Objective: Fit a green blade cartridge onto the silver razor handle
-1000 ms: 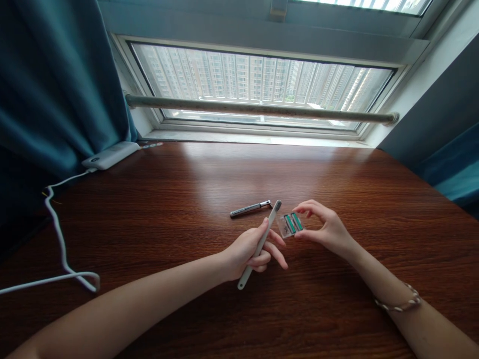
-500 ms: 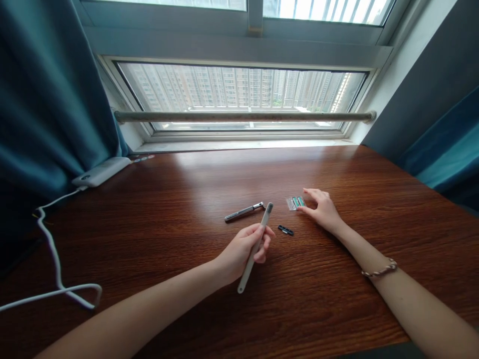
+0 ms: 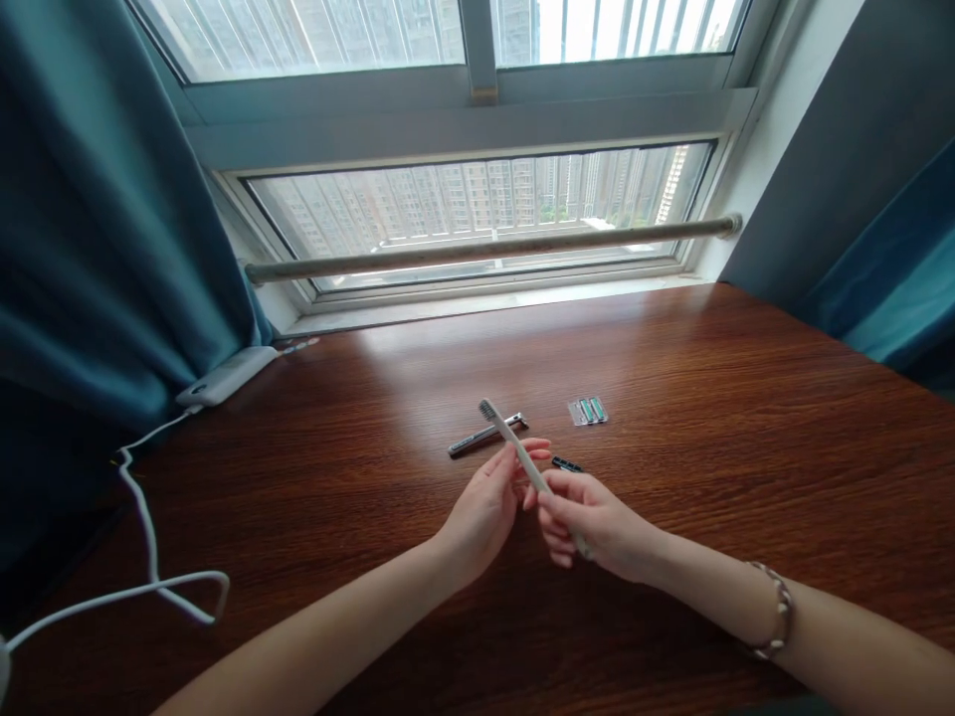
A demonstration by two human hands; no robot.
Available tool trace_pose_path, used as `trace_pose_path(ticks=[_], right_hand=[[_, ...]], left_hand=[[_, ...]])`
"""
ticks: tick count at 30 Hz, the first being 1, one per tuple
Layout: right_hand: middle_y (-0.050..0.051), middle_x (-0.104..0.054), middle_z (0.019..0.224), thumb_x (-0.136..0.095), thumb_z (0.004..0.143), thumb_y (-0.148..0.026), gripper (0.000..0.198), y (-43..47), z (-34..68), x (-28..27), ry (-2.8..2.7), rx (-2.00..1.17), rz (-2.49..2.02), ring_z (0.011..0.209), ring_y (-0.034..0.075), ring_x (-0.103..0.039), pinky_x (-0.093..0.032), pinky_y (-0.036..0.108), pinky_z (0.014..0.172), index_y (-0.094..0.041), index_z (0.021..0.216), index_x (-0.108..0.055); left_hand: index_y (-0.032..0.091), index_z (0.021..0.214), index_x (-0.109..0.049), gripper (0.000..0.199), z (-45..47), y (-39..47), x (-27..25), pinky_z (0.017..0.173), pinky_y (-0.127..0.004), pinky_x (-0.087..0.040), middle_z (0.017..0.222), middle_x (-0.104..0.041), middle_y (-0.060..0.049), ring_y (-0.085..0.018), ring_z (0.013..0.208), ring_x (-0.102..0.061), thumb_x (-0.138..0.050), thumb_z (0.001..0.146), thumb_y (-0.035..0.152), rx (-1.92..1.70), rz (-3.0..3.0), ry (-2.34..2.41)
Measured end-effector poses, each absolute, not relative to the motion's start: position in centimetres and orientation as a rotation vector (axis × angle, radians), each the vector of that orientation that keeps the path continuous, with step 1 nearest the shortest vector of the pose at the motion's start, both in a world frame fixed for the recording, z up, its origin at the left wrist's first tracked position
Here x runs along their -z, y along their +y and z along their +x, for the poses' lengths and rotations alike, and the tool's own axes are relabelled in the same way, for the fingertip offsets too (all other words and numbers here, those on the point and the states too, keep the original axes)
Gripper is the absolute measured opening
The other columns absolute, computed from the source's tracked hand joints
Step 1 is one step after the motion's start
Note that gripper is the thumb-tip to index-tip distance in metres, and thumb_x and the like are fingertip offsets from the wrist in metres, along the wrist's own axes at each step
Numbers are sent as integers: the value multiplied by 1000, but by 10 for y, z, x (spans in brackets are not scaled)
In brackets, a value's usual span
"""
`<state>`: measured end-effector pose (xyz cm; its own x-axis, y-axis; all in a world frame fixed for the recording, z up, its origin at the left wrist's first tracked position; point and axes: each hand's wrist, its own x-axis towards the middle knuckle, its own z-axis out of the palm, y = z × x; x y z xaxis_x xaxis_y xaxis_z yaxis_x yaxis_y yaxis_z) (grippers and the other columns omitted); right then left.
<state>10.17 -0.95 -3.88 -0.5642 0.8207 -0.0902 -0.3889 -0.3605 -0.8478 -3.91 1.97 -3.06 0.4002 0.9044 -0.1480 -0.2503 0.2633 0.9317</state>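
A pale toothbrush (image 3: 531,469) is gripped in my right hand (image 3: 597,522), its dark bristled head tilted up to the left. My left hand (image 3: 484,507) is right beside the shaft, fingers loosely apart, some of them behind the brush; I cannot tell whether its thumb touches it. Beyond the brush head lies a silver and black razor (image 3: 477,438), partly covered by it from this angle. A small black piece (image 3: 567,464) lies just past my right hand, which hides part of it. Farther back is a clear pack with green-striped razor cartridges (image 3: 589,411).
The brown wooden table (image 3: 358,467) reaches to the window sill. At the left are a white power strip (image 3: 228,378) and its looping white cable (image 3: 153,542), next to a blue curtain (image 3: 111,199). A metal rail (image 3: 492,251) crosses the window.
My right hand has left the cartridge pack and come to the toothbrush, taking its lower handle. The brush has swung from leaning right to leaning left. My left hand's grip has loosened.
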Motion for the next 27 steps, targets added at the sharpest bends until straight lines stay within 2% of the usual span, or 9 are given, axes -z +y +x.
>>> trace_pose_path(ticks=[2,4,7,11,14,19,24,27], right_hand=[[-11,-23,46,-49,83,-39,23,-2,111,38,-946,-1793,-726,36,2,-18,-17,14,34,-16,77,-48],[-11,-18,46,-48,83,-40,25,9,123,37,-890,-1497,-789,36,3,-14,-11,15,34,-17,74,-46],[-10,-21,47,-49,82,-43,27,25,140,36,-895,-1171,-860,37,4,-19,-14,17,36,-18,72,-45],[-8,-26,49,-48,82,-43,27,35,153,35,-946,-990,-959,39,5,-22,-16,19,37,-17,72,-48],[-8,-26,49,-46,83,-42,27,35,154,35,-981,-975,-986,40,5,-23,-17,19,37,-17,73,-49],[-6,-39,54,-53,79,-35,17,37,152,37,-1093,-1041,-991,44,6,-33,-25,18,39,-18,78,-49],[-10,-28,44,-59,72,-33,18,33,148,37,-1155,-1368,-1152,36,3,-20,-14,18,33,-16,73,-53],[-9,-32,44,-59,72,-37,23,25,140,39,-1214,-1527,-1212,35,3,-20,-13,18,33,-14,69,-56]], left_hand=[[15,97,-57,42,-37,24,32,79,-31,-40,97,-54,-9,-19,89,-50,-35,85,49,-936,1355,890],[15,93,-56,38,-32,30,35,82,-33,-38,96,-52,-9,-20,89,-48,-44,80,49,-884,1780,1019],[16,90,-52,43,-17,37,45,82,-38,-37,93,-49,-8,-23,88,-45,-60,67,51,-745,2186,1228],[16,81,-49,37,1,43,57,77,-37,-38,86,-47,-7,-22,83,-45,-59,68,50,-654,2360,1306],[17,79,-50,31,2,45,61,75,-36,-38,84,-48,-6,-21,80,-45,-59,70,45,-669,2356,1261],[18,81,-52,24,-9,46,55,76,-33,-39,85,-51,-5,-20,81,-47,-64,68,34,-752,2284,1173],[19,99,-45,40,-26,50,42,77,-31,-40,89,-53,-5,-18,83,-49,-66,67,32,-923,2238,1082],[19,101,-42,41,-35,50,42,77,-31,-41,91,-53,-5,-16,81,-50,-65,68,31,-980,2209,1038]])
